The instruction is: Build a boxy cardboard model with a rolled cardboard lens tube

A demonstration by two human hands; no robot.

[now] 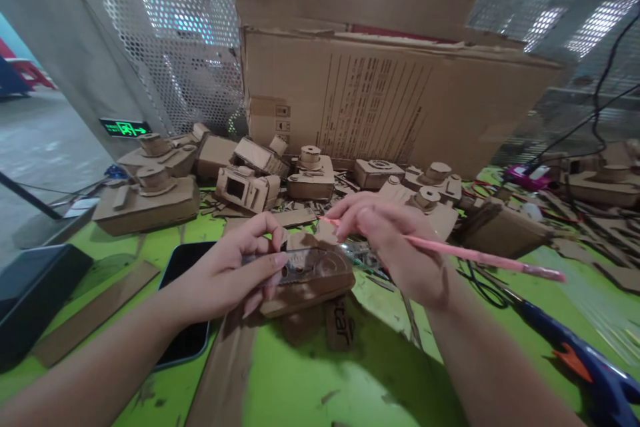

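Observation:
My left hand (235,267) is closed, thumb on top, on a clear plastic template ruler (327,267) with round holes. The ruler lies against the face of a small cardboard camera model (307,297), which the same hand steadies above the table. Between the fingers of my right hand (390,233) is a pink pencil (465,253), its tip pointing left just above the model and its eraser end to the right. Whether the tip touches anything cannot be made out. A printed cardboard scrap (340,327) sits below the model.
Several cardboard camera models (150,203) line the back of the green table (295,387), before a large cardboard box (400,100). A phone (185,340) and a dark case (43,300) are at left. The blue glue gun (575,347) lies at right, near clear glue sticks (600,320).

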